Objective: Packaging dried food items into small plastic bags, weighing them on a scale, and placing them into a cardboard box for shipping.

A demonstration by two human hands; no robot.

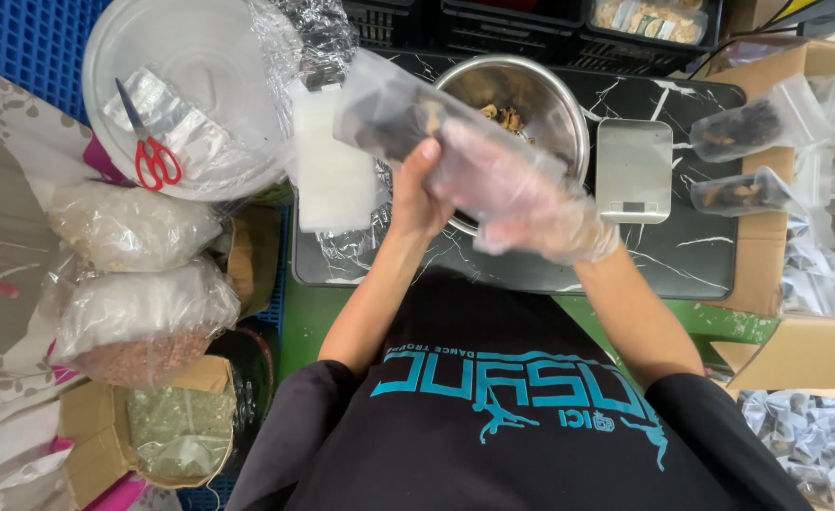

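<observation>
Clear plastic bag [389, 114] of dark dried pieces, one, held above the steel bowl [531, 104] on the black marbled tabletop [682, 255]. Left hand [417, 194] bare, grip clenched on it; right hand [521, 189] in filmy glove, grasping too. Square scale [633, 170] right of the bowl. Two filled bags [748, 156] at the carton edge; little free tabletop.

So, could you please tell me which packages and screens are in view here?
Clear plastic pouch of dark dried pieces: in both hands, above the steel bowl.
Two filled clear pouches: right, on the cardboard box.
Small silver scale: right of the bowl, narrow grey screen.
Clear bulk bags: left.
</observation>
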